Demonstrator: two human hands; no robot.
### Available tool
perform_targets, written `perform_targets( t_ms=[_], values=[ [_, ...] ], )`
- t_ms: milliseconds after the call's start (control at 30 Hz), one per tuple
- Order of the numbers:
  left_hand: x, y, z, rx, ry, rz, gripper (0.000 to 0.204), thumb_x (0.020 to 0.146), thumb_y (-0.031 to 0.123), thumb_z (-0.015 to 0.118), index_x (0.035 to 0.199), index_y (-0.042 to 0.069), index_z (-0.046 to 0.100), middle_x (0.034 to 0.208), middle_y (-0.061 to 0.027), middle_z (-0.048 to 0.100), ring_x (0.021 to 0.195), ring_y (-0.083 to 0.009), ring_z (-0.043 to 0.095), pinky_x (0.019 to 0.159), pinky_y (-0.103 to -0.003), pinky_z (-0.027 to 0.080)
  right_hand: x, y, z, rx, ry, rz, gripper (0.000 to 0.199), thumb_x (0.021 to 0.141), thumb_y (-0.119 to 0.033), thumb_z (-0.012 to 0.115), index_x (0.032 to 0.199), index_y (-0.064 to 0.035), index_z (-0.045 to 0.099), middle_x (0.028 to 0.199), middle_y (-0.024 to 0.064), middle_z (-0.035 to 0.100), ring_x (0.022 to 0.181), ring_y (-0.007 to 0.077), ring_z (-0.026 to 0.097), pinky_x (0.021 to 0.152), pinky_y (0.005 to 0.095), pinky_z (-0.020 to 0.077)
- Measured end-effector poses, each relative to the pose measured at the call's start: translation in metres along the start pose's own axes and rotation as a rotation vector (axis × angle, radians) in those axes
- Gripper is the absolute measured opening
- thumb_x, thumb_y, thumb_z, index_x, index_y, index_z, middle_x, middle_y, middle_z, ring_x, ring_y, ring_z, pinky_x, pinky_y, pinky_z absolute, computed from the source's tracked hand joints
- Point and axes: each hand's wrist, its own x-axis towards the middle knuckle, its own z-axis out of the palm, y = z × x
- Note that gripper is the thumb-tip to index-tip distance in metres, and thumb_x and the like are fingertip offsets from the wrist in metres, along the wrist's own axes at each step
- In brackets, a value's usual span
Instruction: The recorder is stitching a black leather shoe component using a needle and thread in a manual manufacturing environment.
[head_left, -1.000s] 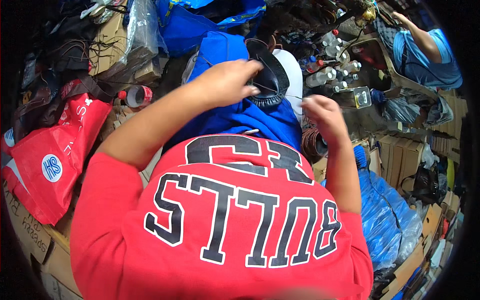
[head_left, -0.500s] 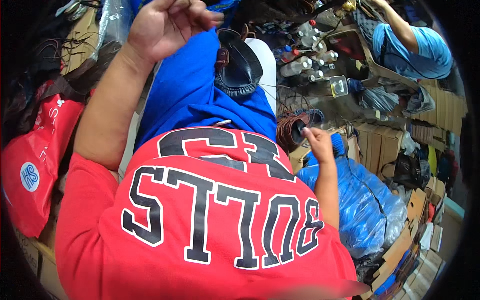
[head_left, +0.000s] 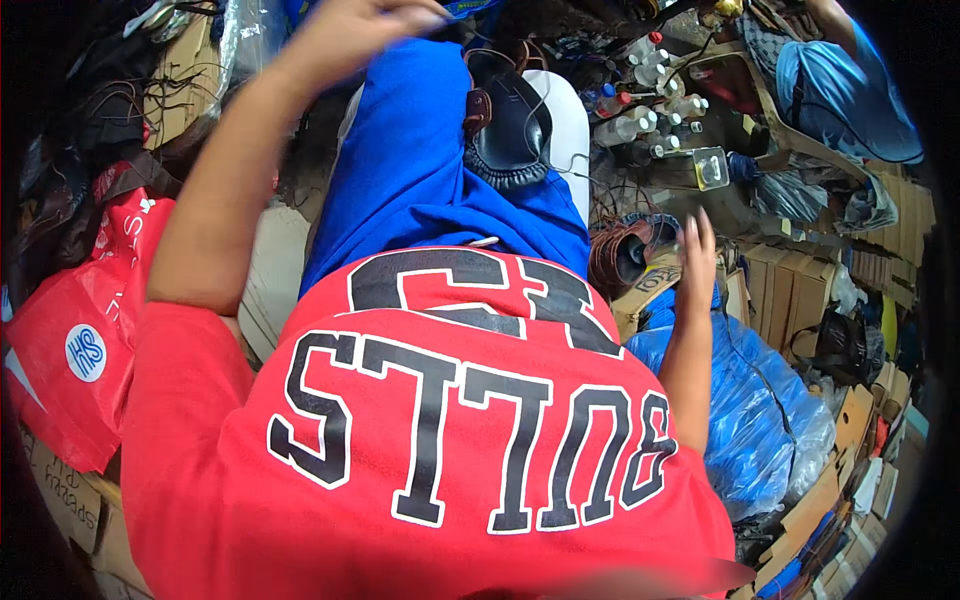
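Note:
A black leather shoe upper (head_left: pixel 508 125) with a gathered, puckered toe lies on my lap, over blue shorts (head_left: pixel 400 160). Along its left side sits a small brown leather piece (head_left: pixel 478 110). My left hand (head_left: pixel 365 28) is raised at the top edge, beyond the upper and apart from it. Motion blurs this hand and the frame cuts it off, so its grip does not show. Out to the right, my right hand (head_left: pixel 698 258) is lifted with fingers stretched upward, open, above a blue plastic-wrapped bundle (head_left: pixel 725 390). A thin dark thread (head_left: pixel 572 165) runs near the upper's right side.
Several clear bottles (head_left: pixel 630 127) stand at the upper right, near a person in a light blue shirt (head_left: pixel 835 95). Brown cord coils (head_left: pixel 615 250) lie beside my right knee. A red bag (head_left: pixel 85 330) is at left; cardboard pieces (head_left: pixel 785 285) stack at right.
My right hand has moved up and right, its bent fingers now straightened. My left hand has moved farther toward the top edge. The whole view has shifted slightly; the upper stays on my lap.

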Motion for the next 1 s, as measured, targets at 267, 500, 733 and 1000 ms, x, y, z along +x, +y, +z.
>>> perform_targets(
  t_ms=[267,500,733,1000],
  values=[
    [0.024,0.05,0.111,0.035,-0.334,0.116,0.021,0.073,0.026,0.069,0.085,0.009,0.068,0.094,-0.0125,0.06,0.092,-0.029,0.058,0.08,-0.037,0.046,0.01,-0.132,0.118,-0.427,-0.929,-0.386,0.029,0.083,-0.026,0.063,0.082,0.0026,0.062,0.057,0.0087,0.052,0.056,0.0125,0.046,0.056,0.0312,0.0426],
    [0.032,0.038,0.121,0.012,-0.377,0.124,0.027,0.072,0.031,0.071,0.075,0.006,0.061,0.085,-0.011,0.057,0.084,-0.0282,0.057,0.073,-0.037,0.045,-0.008,-0.129,0.072,-0.242,-0.941,-0.348,0.027,0.081,-0.014,0.06,0.065,0.0004,0.045,0.057,0.0019,0.035,0.058,0.0079,0.035,0.05,0.0279,0.0317],
    [0.046,0.03,0.115,-0.234,-0.595,0.022,0.02,0.076,0.024,0.07,0.083,0.005,0.066,0.084,-0.0075,0.059,0.082,-0.0205,0.056,0.076,-0.032,0.044,-0.016,-0.118,0.077,-0.212,-0.681,-0.445,0.019,0.081,-0.006,0.064,0.1,-0.0072,0.068,0.077,0.0035,0.053,0.067,0.0111,0.052,0.062,0.0233,0.0417],
    [0.044,0.024,0.11,-0.281,-0.682,0.104,0.019,0.073,0.008,0.07,0.092,0.009,0.071,0.088,-0.0059,0.058,0.091,-0.02,0.053,0.084,-0.03,0.041,-0.003,-0.116,0.099,-0.386,-0.683,-0.507,0.018,0.079,-0.007,0.062,0.095,-0.0081,0.069,0.074,0.0089,0.054,0.066,0.0192,0.056,0.062,0.0291,0.045]
  ],
)
